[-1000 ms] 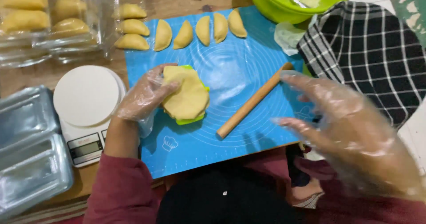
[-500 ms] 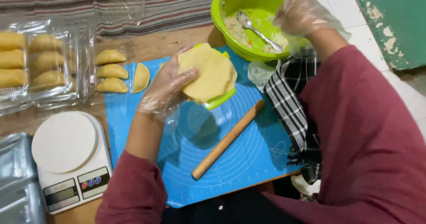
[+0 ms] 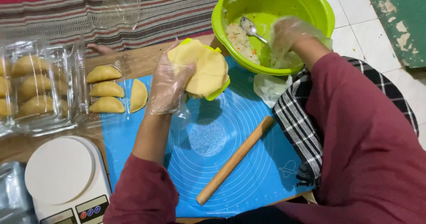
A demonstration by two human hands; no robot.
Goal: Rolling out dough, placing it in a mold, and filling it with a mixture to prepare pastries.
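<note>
My left hand (image 3: 168, 84), in a clear plastic glove, holds a green pastry mould (image 3: 218, 90) with a round sheet of yellow dough (image 3: 205, 68) laid over it, lifted above the blue silicone mat (image 3: 230, 139). My right hand (image 3: 288, 40), also gloved, reaches into the lime green bowl (image 3: 319, 9) and grips the handle of a metal spoon (image 3: 250, 29) that rests in the white chopped filling (image 3: 237, 40).
A wooden rolling pin (image 3: 235, 159) lies diagonally on the mat. Several folded pastries (image 3: 106, 90) sit at the mat's left edge, more in clear plastic boxes (image 3: 35, 86). A white kitchen scale (image 3: 62, 179) stands front left; a checked cloth (image 3: 297, 126) lies right.
My left hand lifted the mould with dough off the mat toward the bowl. My right hand moved from above the mat into the bowl and took the spoon.
</note>
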